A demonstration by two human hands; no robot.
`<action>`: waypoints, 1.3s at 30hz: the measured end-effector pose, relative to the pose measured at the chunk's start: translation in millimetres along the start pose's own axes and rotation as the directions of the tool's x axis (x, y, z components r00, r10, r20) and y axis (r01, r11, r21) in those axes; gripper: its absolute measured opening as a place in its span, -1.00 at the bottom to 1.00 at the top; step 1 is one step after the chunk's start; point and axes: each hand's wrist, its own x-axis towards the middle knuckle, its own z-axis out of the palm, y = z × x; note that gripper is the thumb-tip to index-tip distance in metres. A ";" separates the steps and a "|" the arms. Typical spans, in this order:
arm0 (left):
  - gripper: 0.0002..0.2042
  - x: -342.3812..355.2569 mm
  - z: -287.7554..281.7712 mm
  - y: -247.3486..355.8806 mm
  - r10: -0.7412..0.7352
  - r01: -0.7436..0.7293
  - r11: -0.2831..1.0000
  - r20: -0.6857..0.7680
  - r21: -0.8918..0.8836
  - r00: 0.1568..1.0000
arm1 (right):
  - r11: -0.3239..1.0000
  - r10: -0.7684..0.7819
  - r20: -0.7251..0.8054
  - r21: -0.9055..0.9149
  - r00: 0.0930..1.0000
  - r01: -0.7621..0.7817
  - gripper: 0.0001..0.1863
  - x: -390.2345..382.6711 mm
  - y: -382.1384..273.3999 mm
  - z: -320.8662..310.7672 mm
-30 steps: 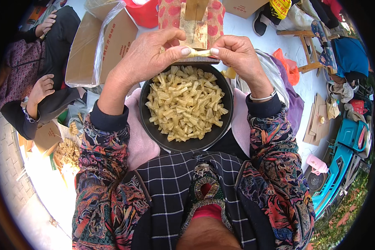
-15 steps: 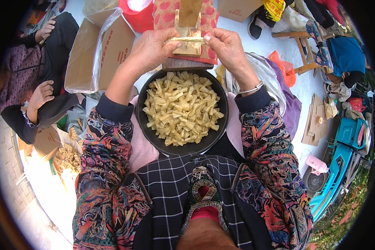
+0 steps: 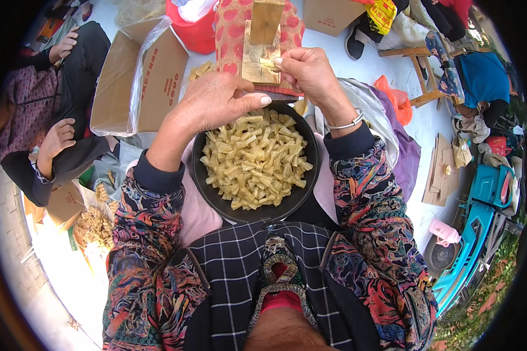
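My right hand pinches a short pale yellow piece between thumb and fingers, over a wooden block. From the block an upright board rises. My left hand hovers at the upper left rim of a round black pan. Its thumb stands apart from the index finger and nothing shows between them; the other fingertips are hidden below. Many short, pale yellow pieces with flared ends fill the pan, which rests on my lap over a pink cloth.
A spotted red cloth lies beneath the block. An open cardboard box with plastic lining stands left, by a seated person. More yellow pieces lie beside the block. A wooden stool and orange bag are at right.
The long twisted strip stretched between both hands is gone from view; a short piece shows in my right hand. My left hand has dropped toward the pan, and my right has lowered slightly.
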 end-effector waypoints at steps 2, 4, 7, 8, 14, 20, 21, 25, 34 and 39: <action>-0.50 1.0 26.7 0.0 0.088 -0.121 0.966 -0.153 -0.226 0.984 | 0.906 0.110 0.231 0.377 0.967 -0.193 -0.75 -18.2 -6.8 18.7; -0.45 -0.6 47.5 11.3 -0.071 -0.112 0.707 -0.228 -0.698 0.971 | 0.798 0.147 0.356 0.508 0.923 -0.324 -0.77 -24.6 -8.5 37.3; -0.54 -0.3 30.5 15.8 -0.177 -0.177 0.195 -0.212 -0.965 0.961 | 0.716 0.049 0.479 0.595 0.876 -0.365 -0.76 -25.8 -5.9 43.0; -0.58 4.7 20.6 15.6 -0.207 -0.263 0.005 -0.259 -0.965 0.943 | 0.726 0.028 0.523 0.575 0.852 -0.377 -0.76 -27.2 -6.3 42.2; -0.61 -1.0 -21.9 -15.5 -0.209 -0.538 -0.114 -0.509 -0.835 0.835 | 0.790 0.073 0.571 0.467 0.818 -0.396 -0.75 -38.8 -21.2 49.1; -0.59 -6.5 -4.2 -5.7 0.170 -0.715 0.633 -0.848 -0.297 0.503 | 0.557 -0.240 0.496 0.774 0.834 -0.301 -0.69 -46.5 -29.7 53.8; -0.59 -3.1 8.2 -2.5 0.205 -0.673 0.679 -0.805 -0.293 0.557 | 0.598 -0.274 0.443 0.773 0.854 -0.210 -0.68 -49.3 -32.4 52.8; -0.65 -5.4 33.3 21.2 0.109 -0.519 0.746 -0.692 -0.417 0.714 | 0.774 -0.545 0.061 -0.345 0.836 0.530 -0.78 -45.6 -16.4 56.1; -0.92 4.3 24.7 7.6 0.088 -0.303 0.928 -0.663 -0.217 0.744 | 0.809 0.126 0.315 0.516 0.941 -0.280 -0.69 -37.5 -10.6 39.9; -0.92 -0.2 27.2 -1.4 0.286 -0.471 0.874 -0.656 -0.121 0.699 | 0.600 0.220 0.611 0.530 0.761 -0.599 -0.70 -31.2 -10.1 29.3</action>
